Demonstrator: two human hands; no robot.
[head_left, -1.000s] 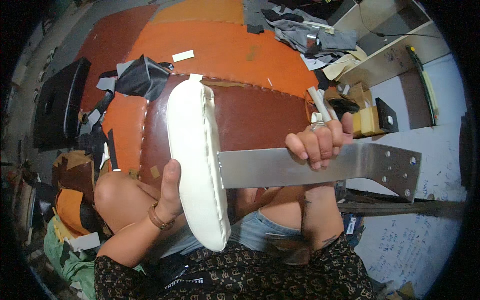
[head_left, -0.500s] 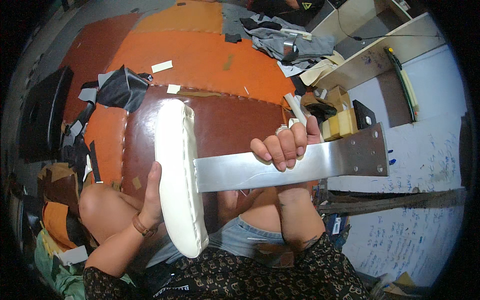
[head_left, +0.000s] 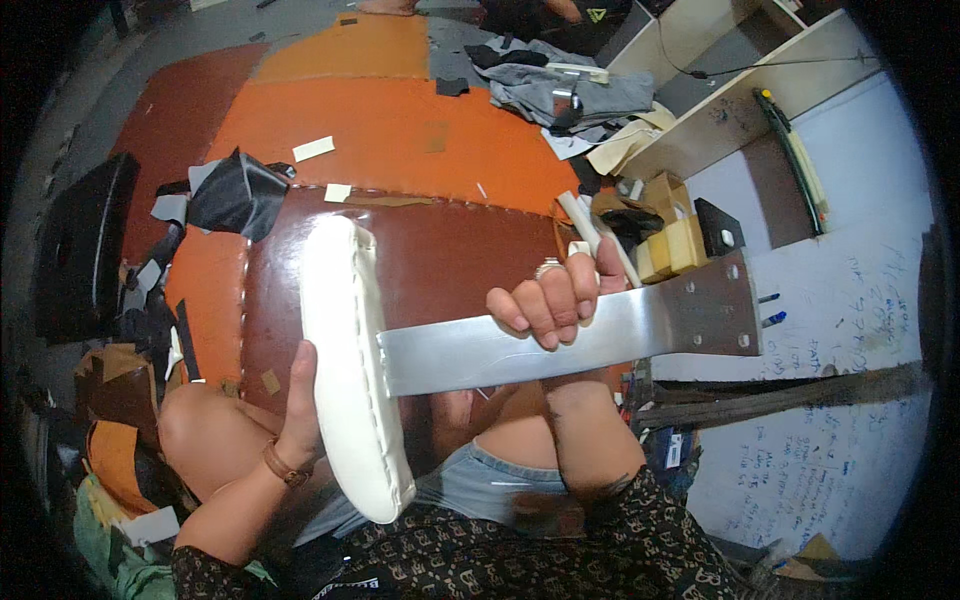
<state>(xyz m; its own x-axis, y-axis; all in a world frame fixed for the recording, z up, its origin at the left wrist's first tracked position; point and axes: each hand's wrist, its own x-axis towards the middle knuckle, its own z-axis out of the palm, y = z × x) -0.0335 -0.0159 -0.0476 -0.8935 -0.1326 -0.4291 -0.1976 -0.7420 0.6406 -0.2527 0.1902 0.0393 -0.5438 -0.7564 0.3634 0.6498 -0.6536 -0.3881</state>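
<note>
I hold a chair armrest between my hands. Its long pad (head_left: 345,370) is covered in white leather-like material, with a stitched seam down the right edge. From that seam a flat silver metal bracket (head_left: 440,352) runs to the right, widening and bending at an end with several holes. My left hand (head_left: 303,405) grips the pad from its left side; the thumb shows and the fingers are hidden behind it. My right hand (head_left: 548,300), wearing a ring, is wrapped round the middle of the bracket, fingertips on its upper face.
Padded brown and orange sheeting (head_left: 400,110) covers the floor. Black leather scraps (head_left: 237,195) lie at left, beside a dark flat panel (head_left: 88,250). At right are yellow blocks (head_left: 672,248), a wooden frame (head_left: 735,100) and a white board with handwriting (head_left: 790,460). Grey cloth (head_left: 570,95) lies at the back.
The whole view has shifted slightly, so the armrest and surroundings sit a little further left and mostly lower. Both hands keep the same grip.
</note>
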